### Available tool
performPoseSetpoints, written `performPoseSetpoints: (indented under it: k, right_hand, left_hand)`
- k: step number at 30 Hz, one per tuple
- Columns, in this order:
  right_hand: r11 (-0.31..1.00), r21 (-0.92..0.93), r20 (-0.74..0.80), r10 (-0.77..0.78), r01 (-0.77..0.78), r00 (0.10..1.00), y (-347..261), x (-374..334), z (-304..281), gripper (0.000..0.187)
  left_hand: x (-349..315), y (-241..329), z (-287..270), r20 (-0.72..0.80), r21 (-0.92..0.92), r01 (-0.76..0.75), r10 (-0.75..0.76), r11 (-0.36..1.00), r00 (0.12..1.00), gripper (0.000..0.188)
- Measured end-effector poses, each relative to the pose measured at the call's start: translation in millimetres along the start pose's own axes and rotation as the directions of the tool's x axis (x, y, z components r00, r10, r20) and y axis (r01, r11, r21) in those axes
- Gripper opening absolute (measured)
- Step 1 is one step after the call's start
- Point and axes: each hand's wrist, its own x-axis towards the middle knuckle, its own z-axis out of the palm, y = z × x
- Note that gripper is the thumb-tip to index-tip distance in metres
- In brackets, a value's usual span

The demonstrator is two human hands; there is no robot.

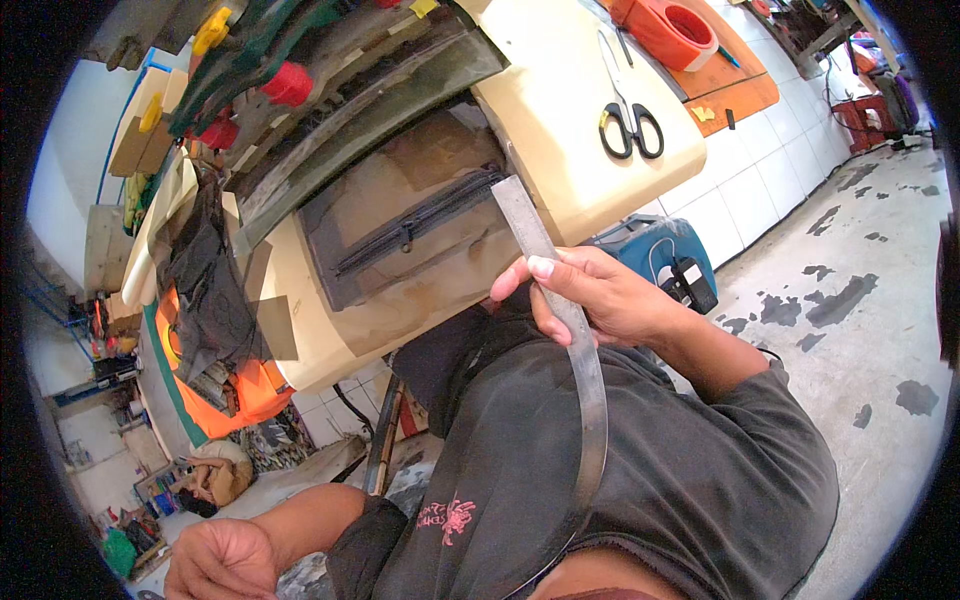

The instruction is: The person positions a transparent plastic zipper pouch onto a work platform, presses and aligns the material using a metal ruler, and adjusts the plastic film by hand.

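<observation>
My right hand is closed around a long metal ruler, thumb on top. One end of the ruler reaches the edge of a dark fabric panel on the table; the other runs down in front of my dark shirt. A black zipper with its pull lies across the panel, near the ruler's tip. At the lower left, apart from the table, my left hand is held with its fingers curled in. Whatever it may hold is hidden.
Black-handled scissors lie on the tan table cover, near an orange ring-shaped object. Dark sheer fabric hangs over the table's left end. A blue case stands beyond my right hand. Another person is low at the back left.
</observation>
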Motion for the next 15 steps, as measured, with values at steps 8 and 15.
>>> performPoseSetpoints:
  k: [8,15]
  right_hand:
    - [0.998,0.056,-0.029,0.003,-0.001,1.0,-1.0,-2.8,4.6,0.051]
    - [0.997,0.079,-0.028,-0.004,0.006,1.0,1.0,-1.9,5.8,0.051]
  left_hand:
    - [1.0,-0.8,-1.7,0.009,-0.01,0.023,-0.023,1.0,1.0,0.027]
    - [-1.4,0.5,-1.3,-0.005,0.019,0.033,-0.033,0.999,0.999,0.025]
